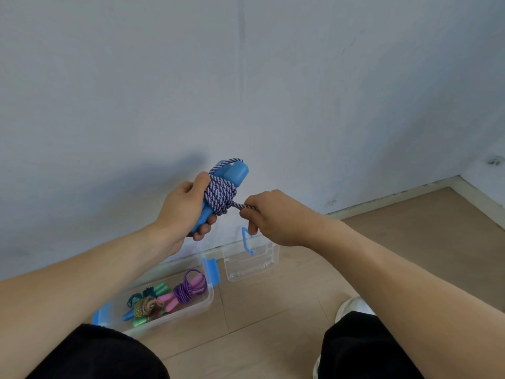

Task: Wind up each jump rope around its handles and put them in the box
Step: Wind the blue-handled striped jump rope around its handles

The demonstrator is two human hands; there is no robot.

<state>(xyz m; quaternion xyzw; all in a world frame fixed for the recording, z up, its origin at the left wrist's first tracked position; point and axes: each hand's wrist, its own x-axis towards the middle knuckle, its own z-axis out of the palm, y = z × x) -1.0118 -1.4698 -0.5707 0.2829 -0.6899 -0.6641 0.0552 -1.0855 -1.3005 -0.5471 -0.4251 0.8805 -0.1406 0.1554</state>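
Left hand: grip clenched around the lower part of the blue handles, thumb pressed on the coils; held up in front of the wall.
Right hand: grip pinched on the free end of the rope, just right of the bundle, the short stretch between hand and coils drawn straight.
Rope: purple-and-white twist, wound in many turns about the two handles held together; one loop passes over the handle tops.
Box: clear plastic with blue latches, on the floor against the wall, below the hands (open, no lid on it).
Box contents: a purple rope coiled on pink handles; a bundle with green handles; further coiled ropes at the left end, too tangled to tell apart.
Lid: clear, with a blue carry handle, lying on the floor just right of the box.
Person: black-clad knees in the lower corners, a white shoe at the right.
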